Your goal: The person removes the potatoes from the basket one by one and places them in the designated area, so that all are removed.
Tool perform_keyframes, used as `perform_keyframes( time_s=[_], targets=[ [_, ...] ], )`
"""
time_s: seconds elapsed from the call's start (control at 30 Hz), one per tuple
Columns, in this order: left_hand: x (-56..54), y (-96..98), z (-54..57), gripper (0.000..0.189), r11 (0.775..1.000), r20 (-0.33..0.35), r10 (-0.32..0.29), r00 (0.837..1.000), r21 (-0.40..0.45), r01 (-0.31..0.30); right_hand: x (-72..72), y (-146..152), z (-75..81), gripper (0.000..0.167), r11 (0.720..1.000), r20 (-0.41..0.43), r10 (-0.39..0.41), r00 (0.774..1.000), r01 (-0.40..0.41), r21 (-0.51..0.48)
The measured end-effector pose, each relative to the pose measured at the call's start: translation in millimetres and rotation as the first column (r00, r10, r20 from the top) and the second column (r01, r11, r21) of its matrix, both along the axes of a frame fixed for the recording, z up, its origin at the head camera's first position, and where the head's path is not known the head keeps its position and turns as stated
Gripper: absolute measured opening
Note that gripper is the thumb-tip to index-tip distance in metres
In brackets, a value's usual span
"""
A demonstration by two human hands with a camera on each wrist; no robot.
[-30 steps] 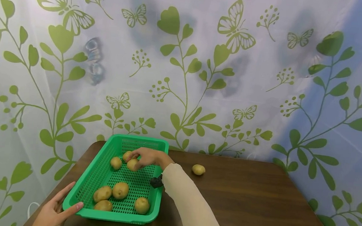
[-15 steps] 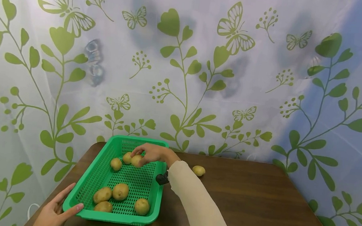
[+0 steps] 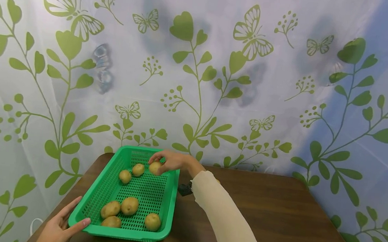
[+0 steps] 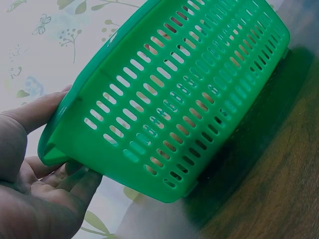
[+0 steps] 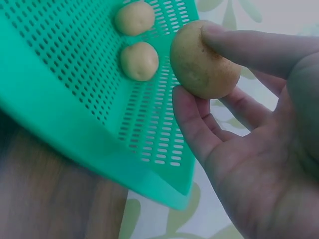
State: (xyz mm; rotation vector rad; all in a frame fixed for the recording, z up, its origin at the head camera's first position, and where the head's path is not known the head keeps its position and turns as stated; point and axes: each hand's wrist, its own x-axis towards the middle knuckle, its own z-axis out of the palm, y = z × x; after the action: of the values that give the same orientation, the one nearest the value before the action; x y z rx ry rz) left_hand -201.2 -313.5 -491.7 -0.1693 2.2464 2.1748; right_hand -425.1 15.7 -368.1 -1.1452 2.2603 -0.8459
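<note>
My right hand (image 3: 172,161) pinches a round tan potato (image 5: 203,60) between thumb and fingers. It is raised over the far right part of the green plastic basket (image 3: 83,194). At the basket's near left corner my left hand (image 4: 42,184) grips the rim, thumb on one side and fingers under it. Inside the basket, two potatoes lie toward the back, one of them a small potato (image 3: 125,176). Nearer the front, several more rest on the slotted floor, including a potato (image 3: 153,222) alone in the right corner.
The basket stands on the left of a dark brown wooden table (image 3: 275,214). On the table to the right, a sliver of another potato (image 3: 218,181) shows behind my right sleeve (image 3: 224,214). A curtain (image 3: 211,80) with green leaves and butterflies hangs directly behind the table.
My right hand has lifted the potato from beside the back pair and carried it right and up. My left hand keeps its grip on the rim. The sleeve now mostly covers the table potato.
</note>
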Motion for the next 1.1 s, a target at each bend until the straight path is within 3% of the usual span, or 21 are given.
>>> perform_keyframes(
  time_s=[0.17, 0.4, 0.67, 1.1],
  targets=[
    [0.2, 1.0, 0.5, 0.092, 1.000, -0.002, 0.002, 1.000, -0.010, -0.002, 2.8, 8.1, 6.5, 0.041, 1.000, -0.026, 0.010, 1.000, -0.010, 0.000],
    [-1.2, 1.2, 3.5, 0.095, 0.997, 0.063, 0.003, 0.998, -0.076, 0.001, 5.3, 19.8, 7.3, 0.040, 1.000, -0.003, -0.005, 1.000, 0.005, -0.023],
    [-1.7, -0.5, 3.6, 0.095, 0.996, 0.063, -0.001, 0.998, -0.093, 0.007, 7.6, 35.3, 8.8, 0.041, 0.999, -0.021, -0.019, 1.000, 0.018, -0.039],
    [-1.2, -0.4, 5.0, 0.096, 0.996, 0.079, 0.001, 0.997, -0.090, 0.006, 7.2, 77.3, 5.7, 0.039, 0.993, -0.031, -0.116, 0.993, 0.115, -0.017]
  ],
)
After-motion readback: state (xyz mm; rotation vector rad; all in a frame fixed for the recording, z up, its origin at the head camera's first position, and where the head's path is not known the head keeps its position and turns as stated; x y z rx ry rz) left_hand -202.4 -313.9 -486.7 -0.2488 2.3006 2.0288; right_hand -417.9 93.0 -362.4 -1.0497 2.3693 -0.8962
